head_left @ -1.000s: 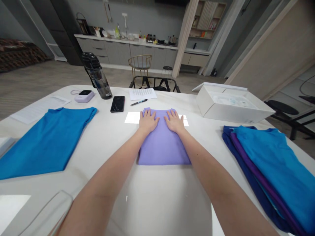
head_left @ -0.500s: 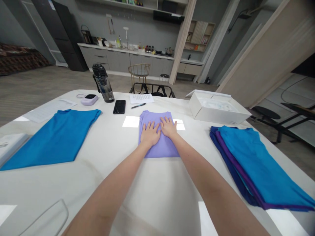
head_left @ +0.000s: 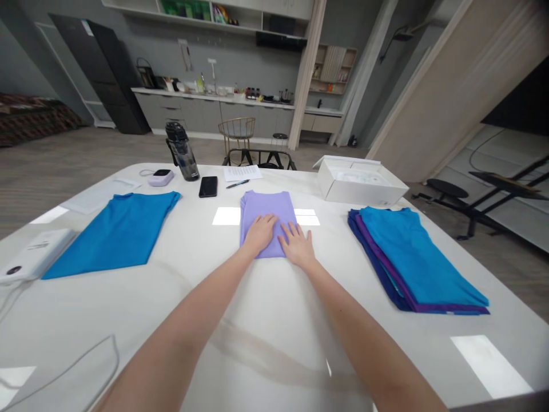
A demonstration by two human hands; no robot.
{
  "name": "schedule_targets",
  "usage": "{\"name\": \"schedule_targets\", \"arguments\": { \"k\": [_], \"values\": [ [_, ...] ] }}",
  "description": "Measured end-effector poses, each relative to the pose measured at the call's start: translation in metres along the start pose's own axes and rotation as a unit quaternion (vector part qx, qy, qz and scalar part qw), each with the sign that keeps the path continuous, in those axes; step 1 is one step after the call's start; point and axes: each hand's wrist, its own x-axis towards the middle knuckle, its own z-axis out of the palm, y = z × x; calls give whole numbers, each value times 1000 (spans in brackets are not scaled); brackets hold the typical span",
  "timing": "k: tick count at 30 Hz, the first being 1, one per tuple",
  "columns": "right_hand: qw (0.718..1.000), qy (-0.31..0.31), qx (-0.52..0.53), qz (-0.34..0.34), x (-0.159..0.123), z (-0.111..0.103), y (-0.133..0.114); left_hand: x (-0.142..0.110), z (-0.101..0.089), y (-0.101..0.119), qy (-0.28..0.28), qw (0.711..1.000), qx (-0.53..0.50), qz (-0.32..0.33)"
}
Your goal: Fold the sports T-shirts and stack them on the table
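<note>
A folded lavender T-shirt [head_left: 268,209] lies flat in the middle of the white table [head_left: 266,320]. My left hand [head_left: 259,233] rests palm down on its lower part, with the fingers together. My right hand [head_left: 297,246] lies beside it with spread fingers, over the shirt's near right corner and partly past its edge. Neither hand grips the cloth. To the left lies a folded blue T-shirt [head_left: 115,234]. To the right is a stack of folded shirts [head_left: 412,260] in blue, purple and navy.
Along the far edge stand a dark water bottle [head_left: 182,151], a black phone [head_left: 208,186], a pen [head_left: 237,183] on a paper sheet [head_left: 242,173], and an open white box [head_left: 360,183]. A white device [head_left: 36,254] with a cable sits at the left edge.
My view has tilted up and back, so the table looks smaller. My hands have drawn apart and moved toward the shirt's near edge, and my right fingers have spread.
</note>
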Motion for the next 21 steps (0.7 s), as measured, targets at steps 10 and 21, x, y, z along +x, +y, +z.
{"name": "schedule_targets", "arguments": {
  "k": [10, 21],
  "values": [
    [999, -25, 17, 11, 3, -2, -2, -64, -9, 4, -99, 994, -11, -54],
    [966, 130, 220, 45, -42, 1, 47, -120, -42, -37, -69, 973, -185, -118]
  ]
}}
